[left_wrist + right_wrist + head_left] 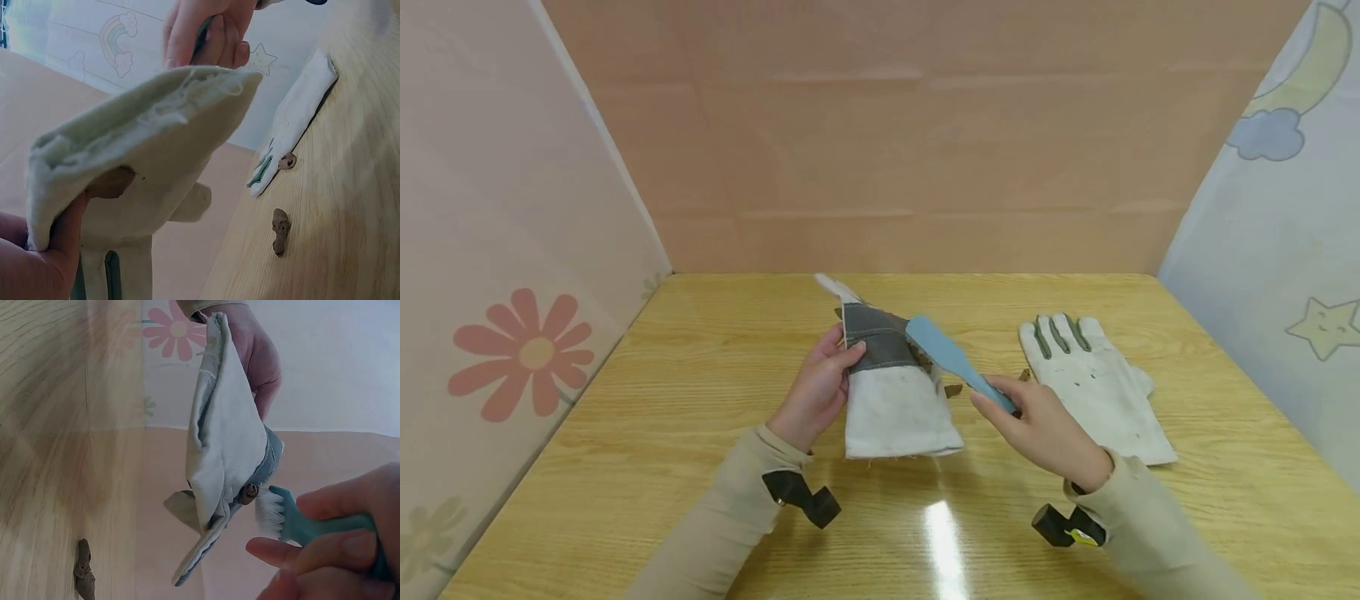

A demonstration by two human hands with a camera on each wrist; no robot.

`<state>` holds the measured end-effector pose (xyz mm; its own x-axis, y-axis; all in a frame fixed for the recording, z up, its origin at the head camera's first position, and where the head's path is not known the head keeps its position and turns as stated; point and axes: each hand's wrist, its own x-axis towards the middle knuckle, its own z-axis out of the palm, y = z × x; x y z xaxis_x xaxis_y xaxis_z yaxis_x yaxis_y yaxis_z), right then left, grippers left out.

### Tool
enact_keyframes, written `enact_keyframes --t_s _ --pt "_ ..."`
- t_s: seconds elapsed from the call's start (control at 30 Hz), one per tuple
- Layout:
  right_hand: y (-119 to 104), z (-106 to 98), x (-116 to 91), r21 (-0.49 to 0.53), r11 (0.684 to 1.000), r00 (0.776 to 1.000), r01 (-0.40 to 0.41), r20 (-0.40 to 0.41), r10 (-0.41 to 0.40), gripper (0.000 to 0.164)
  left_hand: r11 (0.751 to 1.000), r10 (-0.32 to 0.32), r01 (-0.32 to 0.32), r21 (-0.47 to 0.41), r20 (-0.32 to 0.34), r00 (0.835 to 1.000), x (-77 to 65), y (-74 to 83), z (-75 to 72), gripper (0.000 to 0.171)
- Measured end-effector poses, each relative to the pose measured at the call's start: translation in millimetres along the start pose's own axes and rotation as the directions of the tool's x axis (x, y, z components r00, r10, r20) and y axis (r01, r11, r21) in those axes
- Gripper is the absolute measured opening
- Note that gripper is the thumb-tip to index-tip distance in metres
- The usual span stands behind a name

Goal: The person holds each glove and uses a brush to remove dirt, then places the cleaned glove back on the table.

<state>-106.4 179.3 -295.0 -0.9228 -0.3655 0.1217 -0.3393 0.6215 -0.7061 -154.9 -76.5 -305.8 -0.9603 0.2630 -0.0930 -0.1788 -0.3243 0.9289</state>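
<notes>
My left hand (820, 383) grips a white work glove (898, 412) with a dark grey band, thumb on the band, and holds it above the table. A blue brush (951, 354) is in my right hand (1045, 425), held by its handle. In the right wrist view its white bristles (270, 514) are at the glove's edge, beside a brown clay-like lump (249, 494) stuck there. Another brown patch (114, 182) shows on the glove near my left fingers in the left wrist view. The glove's frayed cuff opening (150, 119) faces that camera.
A second white glove (1097, 392) with green between its fingers lies flat at the right, partly behind my right forearm. Brown lumps (280, 231) lie on the wooden table (722, 333). Printed walls stand left and right, with a plain brown one behind.
</notes>
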Motion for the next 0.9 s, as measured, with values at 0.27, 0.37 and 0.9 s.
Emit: enact_keyframes --t_s 0.27,0.37,0.9 --pt "5.8 -2.8 -6.3 -0.049 0.999 1.000 -0.001 -0.007 0.000 0.019 1.000 -0.019 0.019 0.015 -0.014 1.000 0.3 1.8 -1.2 0.046" --pt "3.9 -6.4 -7.3 -0.045 0.999 1.000 0.004 -0.027 -0.005 0.023 1.000 -0.017 0.017 0.017 0.004 1.000 0.6 1.7 -1.0 0.046" --pt "0.4 -3.5 -7.0 -0.044 0.999 1.000 0.001 0.024 0.000 0.024 1.000 -0.001 0.001 0.005 -0.020 1.000 0.3 0.0 0.3 0.047"
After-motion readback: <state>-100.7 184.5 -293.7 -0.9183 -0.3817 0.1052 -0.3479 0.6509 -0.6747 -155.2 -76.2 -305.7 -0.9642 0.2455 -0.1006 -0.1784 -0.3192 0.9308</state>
